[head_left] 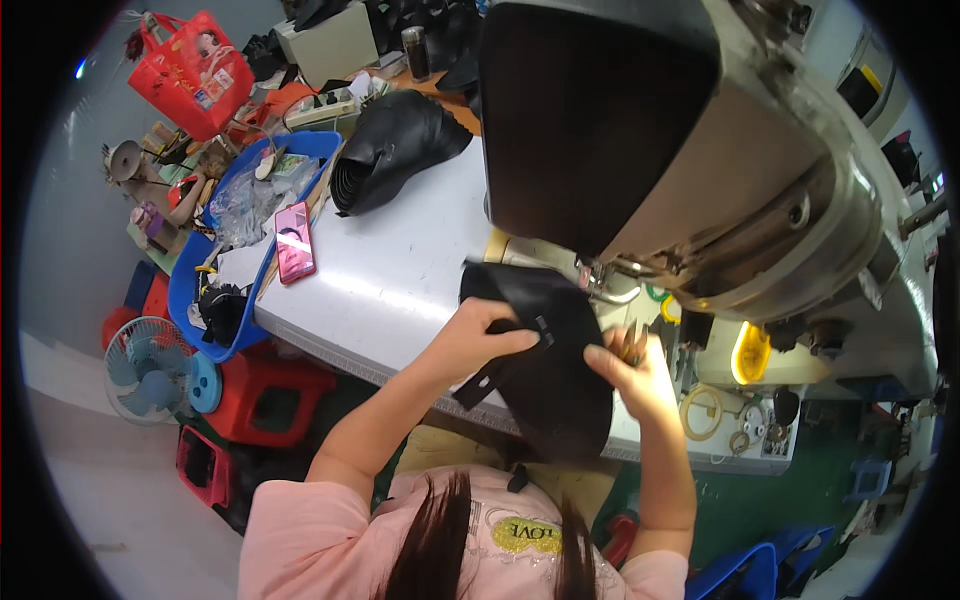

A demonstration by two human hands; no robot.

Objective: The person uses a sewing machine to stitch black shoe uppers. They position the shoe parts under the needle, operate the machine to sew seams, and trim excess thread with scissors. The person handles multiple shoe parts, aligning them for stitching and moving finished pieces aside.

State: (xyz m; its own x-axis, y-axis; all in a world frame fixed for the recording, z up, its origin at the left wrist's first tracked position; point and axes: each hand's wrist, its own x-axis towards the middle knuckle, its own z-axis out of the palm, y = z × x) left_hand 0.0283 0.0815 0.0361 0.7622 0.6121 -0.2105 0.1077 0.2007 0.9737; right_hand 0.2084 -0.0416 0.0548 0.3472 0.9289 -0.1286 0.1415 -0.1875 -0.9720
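Observation:
A black leather-like piece [565, 400] is held up over the table's front edge, below the needle area of a large industrial sewing machine [780, 160]. My left hand [490, 338] grips its left part, thumb on top, beside small pale marks on the surface. At the piece's right edge, my right hand [632, 370] is closed, its thumb pressing on the material. A small brownish metallic object [632, 350] also sits among the right-hand fingers; its kind I cannot make out. A narrow strap-like end with a pale slot hangs at the lower left of the piece.
A rolled stack of black material [395, 150] lies on the white table [365, 255]. A pink-screened phone [294, 243] rests by blue bins [180, 285] at the left. Near the machine are a yellow oval part [751, 352] and rings. Red stools [235, 405] and a fan [150, 370] stand lower left.

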